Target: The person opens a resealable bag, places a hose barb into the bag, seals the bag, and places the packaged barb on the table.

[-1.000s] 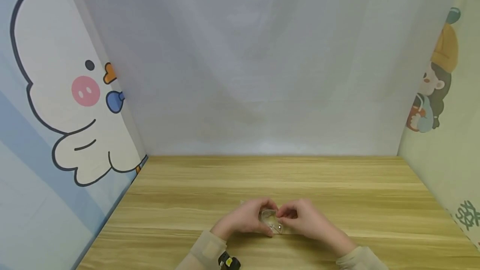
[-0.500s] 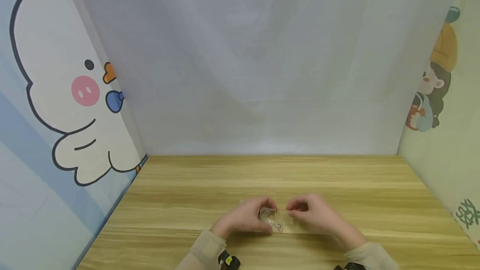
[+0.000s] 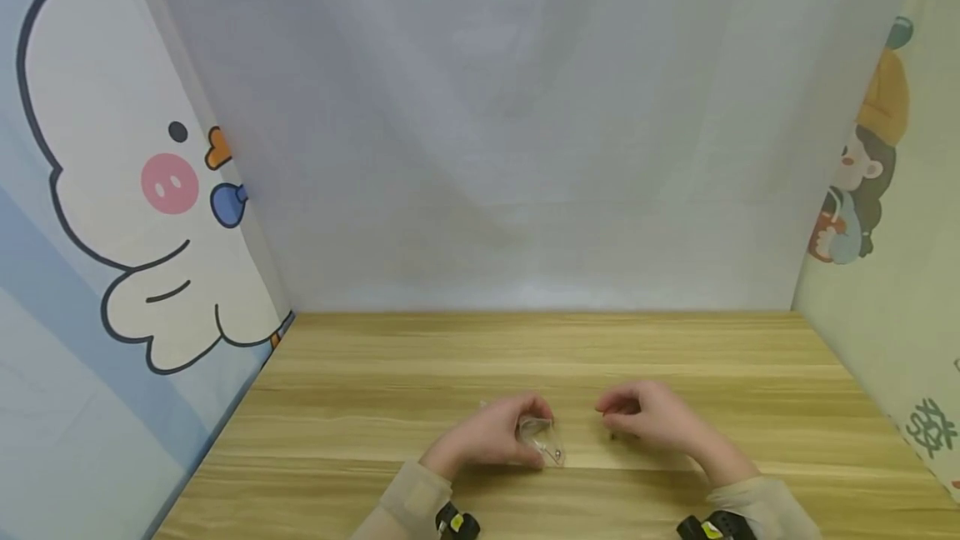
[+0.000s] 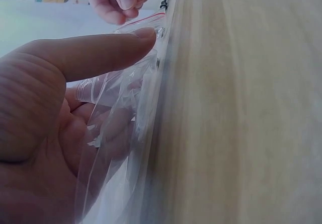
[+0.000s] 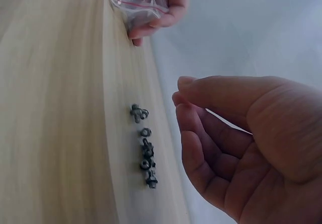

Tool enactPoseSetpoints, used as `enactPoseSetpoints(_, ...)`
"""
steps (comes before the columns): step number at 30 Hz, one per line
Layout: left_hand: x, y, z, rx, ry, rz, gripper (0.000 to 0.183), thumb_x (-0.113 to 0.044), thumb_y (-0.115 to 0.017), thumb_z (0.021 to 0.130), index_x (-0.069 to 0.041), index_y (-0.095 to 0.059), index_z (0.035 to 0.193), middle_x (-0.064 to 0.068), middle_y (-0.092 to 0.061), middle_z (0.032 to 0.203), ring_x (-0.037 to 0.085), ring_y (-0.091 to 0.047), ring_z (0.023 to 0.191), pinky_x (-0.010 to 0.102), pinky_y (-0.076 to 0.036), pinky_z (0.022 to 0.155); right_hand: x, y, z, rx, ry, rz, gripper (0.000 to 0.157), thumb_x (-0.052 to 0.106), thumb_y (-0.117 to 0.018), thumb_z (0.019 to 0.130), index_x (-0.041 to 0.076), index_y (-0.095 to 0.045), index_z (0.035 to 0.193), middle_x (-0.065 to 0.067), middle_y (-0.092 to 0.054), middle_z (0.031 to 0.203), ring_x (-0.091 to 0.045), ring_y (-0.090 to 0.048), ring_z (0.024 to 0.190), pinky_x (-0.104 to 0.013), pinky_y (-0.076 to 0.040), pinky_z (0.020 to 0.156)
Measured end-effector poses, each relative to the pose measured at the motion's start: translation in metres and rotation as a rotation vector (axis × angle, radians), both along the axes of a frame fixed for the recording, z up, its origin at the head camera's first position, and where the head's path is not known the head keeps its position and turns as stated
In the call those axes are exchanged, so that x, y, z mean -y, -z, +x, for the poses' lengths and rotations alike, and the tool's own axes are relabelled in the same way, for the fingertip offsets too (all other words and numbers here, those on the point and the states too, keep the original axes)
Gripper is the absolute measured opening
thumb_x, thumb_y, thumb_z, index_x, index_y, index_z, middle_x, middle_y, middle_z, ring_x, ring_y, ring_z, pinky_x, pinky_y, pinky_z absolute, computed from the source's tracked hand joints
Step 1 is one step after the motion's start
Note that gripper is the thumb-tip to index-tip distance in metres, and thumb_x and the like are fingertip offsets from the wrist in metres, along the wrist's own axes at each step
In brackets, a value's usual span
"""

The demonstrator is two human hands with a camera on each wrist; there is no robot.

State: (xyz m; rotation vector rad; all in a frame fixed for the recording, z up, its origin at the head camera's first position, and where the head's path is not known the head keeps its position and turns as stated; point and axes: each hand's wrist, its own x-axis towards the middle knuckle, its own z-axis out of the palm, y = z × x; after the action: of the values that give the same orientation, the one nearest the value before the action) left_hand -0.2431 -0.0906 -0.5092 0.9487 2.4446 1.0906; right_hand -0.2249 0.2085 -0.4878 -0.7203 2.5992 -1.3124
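My left hand [image 3: 491, 433] rests low on the wood-grain table, with a clear zip bag [image 4: 118, 133] between its thumb and fingers. A red line runs along the bag's mouth, and a small shiny metal piece [image 3: 557, 455] shows at its right end. To the right, my right hand [image 3: 656, 419] hovers, its thumb and index fingertips meeting and the other fingers curled. Nothing shows between those tips; I cannot tell whether they pinch a tiny part. Several dark bolts and nuts [image 5: 147, 151] lie on the table beside it in the right wrist view.
The wooden table [image 3: 375, 357] meets a grey-white curtain [image 3: 525, 148] at the back. Printed cartoon panels stand at both sides. Each wrist wears a strapped black camera, seen at the left wrist [image 3: 457, 523] and the right wrist [image 3: 712, 527].
My right hand has left the bag's mouth and moved to the right, uncovering a small dark part on the table. My left hand stays in place with the bag.
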Motion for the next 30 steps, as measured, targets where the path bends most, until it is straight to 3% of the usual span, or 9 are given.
enactPoseSetpoints(6, 0.0, 0.0, 0.001, 0.028, 0.0, 0.008, 0.058, -0.014, -0.096, 0.079, -0.016, -0.068, 0.129, -0.01, -0.069, 0.129, 0.007, -0.06, 0.124, 0.031, -0.044, 0.112, -0.01, -0.002, -0.001, 0.004, 0.004, 0.024, 0.018, 0.01, -0.079, 0.096, -0.001, -0.078, 0.111, -0.003, -0.077, 0.099, -0.008, -0.07, 0.087, -0.027, -0.057, 0.076)
enactPoseSetpoints(24, 0.0, -0.002, 0.002, 0.017, 0.003, -0.007, 0.057, -0.016, -0.095, 0.08, -0.016, -0.069, 0.13, -0.009, -0.069, 0.129, 0.007, -0.06, 0.122, 0.031, -0.045, 0.111, -0.043, 0.002, -0.007, -0.002, 0.046, 0.098, 0.016, 0.012, -0.081, 0.093, 0.004, -0.078, 0.107, 0.0, -0.077, 0.1, -0.012, -0.069, 0.09, -0.028, -0.057, 0.082)
enactPoseSetpoints(30, 0.001, -0.001, 0.002, 0.007, 0.014, -0.004, 0.058, -0.017, -0.095, 0.08, -0.016, -0.068, 0.132, -0.009, -0.069, 0.13, 0.008, -0.06, 0.124, 0.032, -0.046, 0.111, -0.05, 0.003, -0.008, 0.034, 0.035, 0.097, 0.015, 0.012, -0.083, 0.09, 0.006, -0.078, 0.103, 0.003, -0.076, 0.096, -0.012, -0.068, 0.088, -0.028, -0.056, 0.08)
